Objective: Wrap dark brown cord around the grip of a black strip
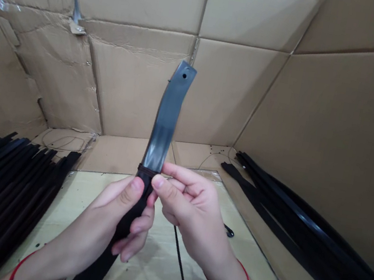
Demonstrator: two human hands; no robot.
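A long black belt-like strap (168, 112) rises upright in the middle of the view. Its upper end is smooth and glossy, with one small round hole near the tip. A narrow dark band crosses it just above my thumbs. Below the band the strap is matt black and runs down toward the bottom edge. My left hand (113, 209) wraps round this lower part, thumb on its front. My right hand (192, 208) pinches the strap's right edge at the band between thumb and forefinger. What the other right fingers do behind is partly hidden.
Several black straps (1, 184) lie side by side on the left. More long black strips (288, 220) lean along the cardboard wall (338, 123) on the right. A thin black cord (181, 264) crosses the pale work surface (149, 273), and a small black hooked piece (228, 231) lies behind my right hand.
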